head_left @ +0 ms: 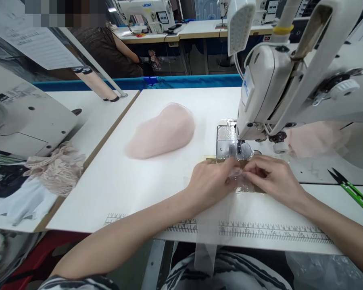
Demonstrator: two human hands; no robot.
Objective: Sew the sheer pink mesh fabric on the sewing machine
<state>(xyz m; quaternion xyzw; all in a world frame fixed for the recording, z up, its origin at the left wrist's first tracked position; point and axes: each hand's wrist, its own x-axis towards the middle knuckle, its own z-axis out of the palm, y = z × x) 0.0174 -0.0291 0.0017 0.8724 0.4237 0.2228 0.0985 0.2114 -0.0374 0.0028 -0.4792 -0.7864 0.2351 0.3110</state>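
Observation:
Just in front of the presser foot of a white sewing machine, my two hands work close together. My left hand is closed, pinching a sheer pale fabric strip that hangs down over the table's front edge towards my lap. Opposite it, my right hand pinches the gathered end of the same sheer fabric, fingers curled. The metal needle plate lies just beyond my fingertips. Left of the machine, a pale pink fabric piece rests flat on the white table.
Green thread snips lie at the right. More pink fabric sits under the machine arm. Beige yarn-like trim and white cloth lie at the left, near another machine. A printed ruler runs along the front edge. A person sits beyond.

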